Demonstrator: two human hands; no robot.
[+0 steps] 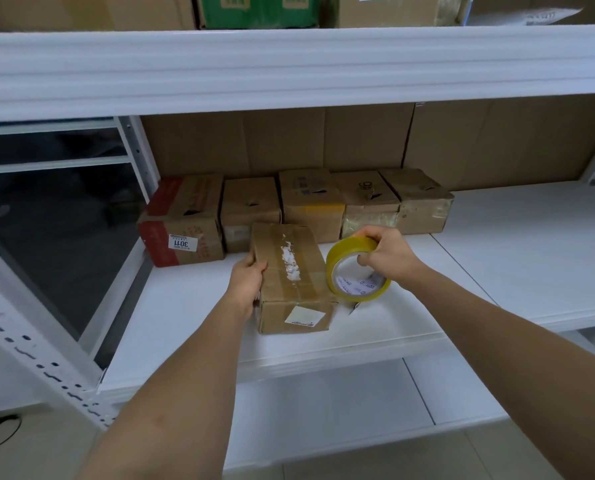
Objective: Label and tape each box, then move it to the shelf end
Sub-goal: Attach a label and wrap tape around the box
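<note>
Six small cardboard boxes sit on the white shelf (496, 258) in front of me. Five of them stand in a row (296, 206) toward the back left corner, side by side and touching, all closed, so I cannot tell what they hold. The leftmost of the row is a red-printed box (181, 220) with a white sticker (183, 242) reading 3011 on its front face. The sixth box (290, 278) lies apart from the row, nearer the front edge, just in front of the second and third boxes. It is closed too, with a strip of brown tape along its top, a torn white patch on that strip, and one pale label (304, 315) on the face turned toward me.

My left hand (247, 282) presses against the left side of this box, fingers curled over its top edge. My right hand (386, 252) grips one roll of yellow tape (354, 271), thumb on the rim and a finger hooked through the core, holding it upright just beside the box's right side, low over the shelf.

Large brown cartons stand behind the row along the back edge. On the shelf above, I see more cartons and one green box (258, 10).
</note>
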